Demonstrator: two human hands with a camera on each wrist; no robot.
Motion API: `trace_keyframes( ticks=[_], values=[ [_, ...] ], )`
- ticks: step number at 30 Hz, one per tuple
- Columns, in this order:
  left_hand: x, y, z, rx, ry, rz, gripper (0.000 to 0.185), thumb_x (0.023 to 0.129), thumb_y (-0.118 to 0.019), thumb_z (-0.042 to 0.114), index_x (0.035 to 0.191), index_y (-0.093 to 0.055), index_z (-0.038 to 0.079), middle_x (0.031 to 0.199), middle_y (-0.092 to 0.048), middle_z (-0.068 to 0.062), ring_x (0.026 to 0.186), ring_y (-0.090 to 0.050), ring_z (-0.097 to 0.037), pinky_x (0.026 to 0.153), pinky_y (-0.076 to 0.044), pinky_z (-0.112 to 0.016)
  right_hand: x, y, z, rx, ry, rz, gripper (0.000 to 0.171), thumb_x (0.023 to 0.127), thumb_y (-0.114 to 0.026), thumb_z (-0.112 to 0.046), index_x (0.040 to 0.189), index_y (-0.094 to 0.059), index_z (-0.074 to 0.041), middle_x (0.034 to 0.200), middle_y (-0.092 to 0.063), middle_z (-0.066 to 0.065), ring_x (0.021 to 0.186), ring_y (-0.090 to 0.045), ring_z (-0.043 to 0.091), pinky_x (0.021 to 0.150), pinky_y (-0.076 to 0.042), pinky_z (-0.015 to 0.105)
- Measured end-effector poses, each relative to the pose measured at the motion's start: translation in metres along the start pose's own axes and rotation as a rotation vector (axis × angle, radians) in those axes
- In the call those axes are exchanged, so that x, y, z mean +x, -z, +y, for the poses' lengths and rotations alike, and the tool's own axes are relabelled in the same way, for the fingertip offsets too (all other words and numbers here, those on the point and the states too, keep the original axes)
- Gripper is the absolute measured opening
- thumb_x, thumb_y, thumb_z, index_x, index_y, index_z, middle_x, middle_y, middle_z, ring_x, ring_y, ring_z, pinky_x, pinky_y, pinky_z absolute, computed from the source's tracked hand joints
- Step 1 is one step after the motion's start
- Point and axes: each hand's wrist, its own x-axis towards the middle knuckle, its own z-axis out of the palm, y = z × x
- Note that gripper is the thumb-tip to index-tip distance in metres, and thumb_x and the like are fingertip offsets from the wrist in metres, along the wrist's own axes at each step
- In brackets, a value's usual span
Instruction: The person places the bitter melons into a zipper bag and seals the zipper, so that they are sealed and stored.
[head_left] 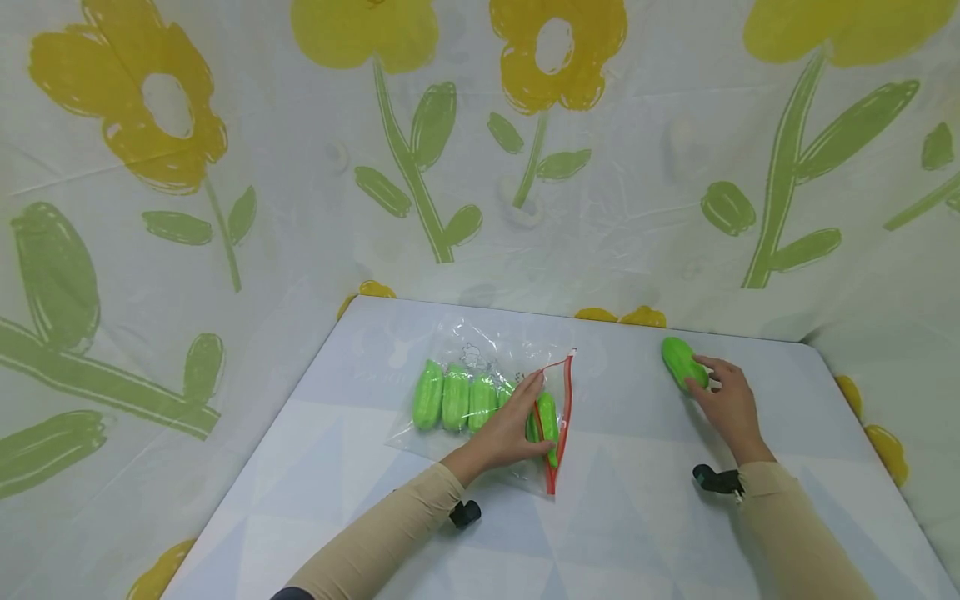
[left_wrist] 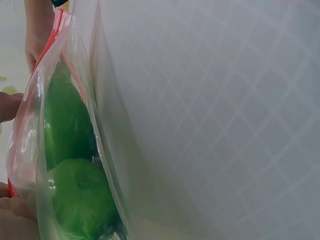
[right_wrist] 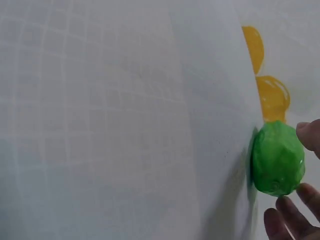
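A clear zip bag (head_left: 405,433) with a red zip edge (head_left: 567,400) lies on the table, holding several green cucumber-shaped pieces (head_left: 428,395) side by side. Across the bag near its zip end rests my left hand (head_left: 510,429), fingers extended and thumb apart. In the left wrist view, two green pieces (left_wrist: 82,197) show through the plastic by the red edge. Toward the table's back right, my right hand (head_left: 729,404) pinches a loose green cucumber (head_left: 678,360) between thumb and fingertips. The right wrist view shows this cucumber (right_wrist: 278,159) end-on, thumb above and fingers below.
The pale patterned table (head_left: 637,533) ends at a back edge close behind the bag and loose cucumber. A white curtain (head_left: 615,208) with yellow flowers hangs around it. Black wrist-worn devices (head_left: 716,481) stick out from both sleeves.
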Motion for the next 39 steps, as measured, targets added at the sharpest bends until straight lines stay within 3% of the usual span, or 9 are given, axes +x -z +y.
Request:
trace_keyframes(
  ticks=[12,24,39],
  values=[
    [0.0,0.0,0.001,-0.008,0.009,-0.005,0.108,0.076,-0.074,0.039,0.15,0.003,0.025,0.156,-0.002,0.006,0.14,-0.015,-0.015,0.107,-0.032,-0.036,0.001,-0.003,0.0,-0.034,-0.122,-0.087,0.06,0.093,-0.052,-0.039,0.143,-0.036,-0.01,0.135,-0.04,0.029,0.11,-0.047,0.043,0.083,-0.044,0.055],
    [0.0,-0.001,0.0,-0.011,0.009,0.001,0.107,0.075,-0.074,0.039,0.15,0.002,0.025,0.156,-0.003,0.007,0.141,-0.015,-0.015,0.107,-0.032,-0.036,-0.004,-0.002,-0.001,-0.045,-0.087,-0.069,0.056,0.092,-0.056,-0.035,0.139,-0.042,-0.006,0.13,-0.046,0.026,0.102,-0.051,0.038,0.073,-0.046,0.046],
    [0.0,0.0,0.001,-0.003,0.016,-0.006,0.108,0.076,-0.074,0.039,0.15,0.004,0.025,0.156,-0.003,0.006,0.14,-0.014,-0.014,0.108,-0.031,-0.036,-0.027,-0.003,-0.01,-0.05,-0.061,-0.14,0.059,0.09,-0.057,-0.04,0.138,-0.044,-0.008,0.122,-0.05,0.023,0.099,-0.053,0.034,0.066,-0.046,0.033]
  ],
)
